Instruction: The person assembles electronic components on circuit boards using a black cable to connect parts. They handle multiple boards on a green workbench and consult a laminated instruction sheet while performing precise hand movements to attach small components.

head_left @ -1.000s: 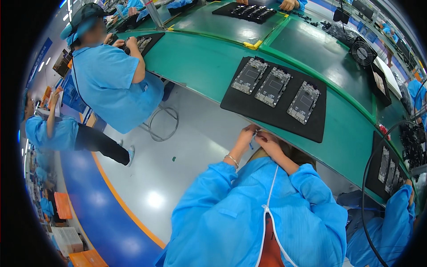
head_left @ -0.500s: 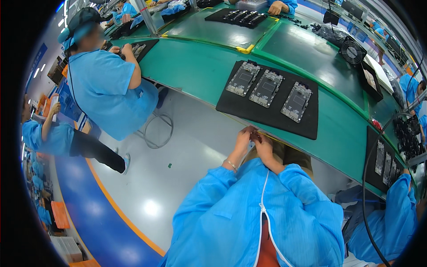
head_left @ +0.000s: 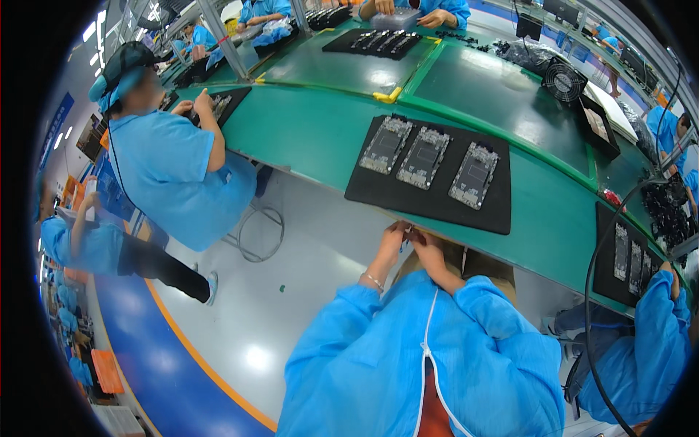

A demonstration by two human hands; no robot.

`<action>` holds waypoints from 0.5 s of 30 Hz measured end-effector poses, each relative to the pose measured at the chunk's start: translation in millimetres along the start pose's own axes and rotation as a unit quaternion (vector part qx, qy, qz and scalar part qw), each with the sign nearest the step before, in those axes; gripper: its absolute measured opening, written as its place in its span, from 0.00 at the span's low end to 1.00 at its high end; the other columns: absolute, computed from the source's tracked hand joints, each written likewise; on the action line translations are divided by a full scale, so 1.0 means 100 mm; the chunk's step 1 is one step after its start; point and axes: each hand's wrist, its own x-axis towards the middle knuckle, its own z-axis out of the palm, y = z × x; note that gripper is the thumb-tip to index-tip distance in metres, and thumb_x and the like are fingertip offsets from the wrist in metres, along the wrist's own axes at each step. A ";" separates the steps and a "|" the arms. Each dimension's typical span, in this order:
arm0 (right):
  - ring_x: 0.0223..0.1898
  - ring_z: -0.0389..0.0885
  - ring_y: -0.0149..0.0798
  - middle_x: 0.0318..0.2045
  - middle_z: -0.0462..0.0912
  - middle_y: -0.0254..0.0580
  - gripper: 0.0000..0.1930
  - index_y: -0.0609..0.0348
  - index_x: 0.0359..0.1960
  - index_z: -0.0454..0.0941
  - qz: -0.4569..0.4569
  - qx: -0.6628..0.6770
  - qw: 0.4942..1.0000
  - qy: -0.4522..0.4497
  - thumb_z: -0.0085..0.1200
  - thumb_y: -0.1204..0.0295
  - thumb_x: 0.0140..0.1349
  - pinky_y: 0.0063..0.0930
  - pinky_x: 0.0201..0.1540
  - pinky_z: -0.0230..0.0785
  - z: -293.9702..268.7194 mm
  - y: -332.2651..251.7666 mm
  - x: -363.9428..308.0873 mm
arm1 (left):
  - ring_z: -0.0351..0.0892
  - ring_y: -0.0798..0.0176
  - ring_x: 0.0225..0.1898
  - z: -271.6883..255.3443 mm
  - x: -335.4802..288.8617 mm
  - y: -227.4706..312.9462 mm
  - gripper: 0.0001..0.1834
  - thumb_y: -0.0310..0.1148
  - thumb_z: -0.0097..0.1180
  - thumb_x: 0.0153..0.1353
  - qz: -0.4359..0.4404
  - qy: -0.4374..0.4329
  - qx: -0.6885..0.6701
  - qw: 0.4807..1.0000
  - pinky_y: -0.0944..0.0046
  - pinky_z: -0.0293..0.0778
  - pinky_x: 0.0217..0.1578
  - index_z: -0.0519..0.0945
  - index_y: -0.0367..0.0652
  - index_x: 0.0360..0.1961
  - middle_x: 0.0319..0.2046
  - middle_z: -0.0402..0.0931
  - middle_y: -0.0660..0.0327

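Observation:
My left hand (head_left: 392,244) and my right hand (head_left: 429,253) meet just below the front edge of the green table. The fingers of both are closed and pinched together around something too small and hidden to name; a speck of blue shows beside the left fingers. Beyond them, a black mat (head_left: 499,202) lies on the table. On it rest three circuit boards side by side: a left one (head_left: 385,145), a middle one (head_left: 423,157) and a right one (head_left: 474,175). Neither hand touches the mat or the boards.
The green table (head_left: 306,135) runs across in front of me. A co-worker (head_left: 164,146) handles parts at the left; another co-worker (head_left: 641,349) sits at the right by a second black mat (head_left: 606,280). A small fan (head_left: 564,80) stands behind, and a dark cable (head_left: 593,320) hangs at right.
The view has tilted a little, so the table and boards appear slightly further left. My hands stay together at the table edge, with fingers shifting slightly.

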 end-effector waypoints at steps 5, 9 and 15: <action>0.44 0.76 0.43 0.44 0.75 0.51 0.25 0.65 0.53 0.67 -0.088 -0.073 0.983 -0.142 0.56 0.67 0.56 0.31 0.44 0.71 -0.40 -0.63 -0.30 | 0.73 0.65 0.46 -0.17 0.02 0.04 0.18 0.36 0.43 0.63 -0.001 -0.002 0.072 0.997 0.64 0.67 0.48 0.74 0.31 0.43 0.40 0.75 0.54; 0.45 0.76 0.41 0.46 0.73 0.48 0.21 0.63 0.52 0.69 -0.182 0.024 0.974 -0.132 0.56 0.77 0.54 0.28 0.45 0.71 -1.08 -1.52 -0.17 | 0.73 0.65 0.48 -0.33 -0.52 0.63 0.20 0.40 0.47 0.63 0.068 -0.228 0.410 0.880 0.63 0.67 0.51 0.75 0.36 0.49 0.42 0.76 0.56; 0.55 0.65 0.55 0.51 0.69 0.57 0.21 0.65 0.51 0.65 -0.244 -0.229 0.927 0.168 0.52 0.70 0.57 0.42 0.59 0.57 -1.75 -1.31 0.88 | 0.76 0.60 0.43 -0.29 -0.40 1.95 0.12 0.31 0.49 0.62 0.358 -0.065 0.357 0.860 0.65 0.70 0.45 0.76 0.38 0.45 0.44 0.75 0.56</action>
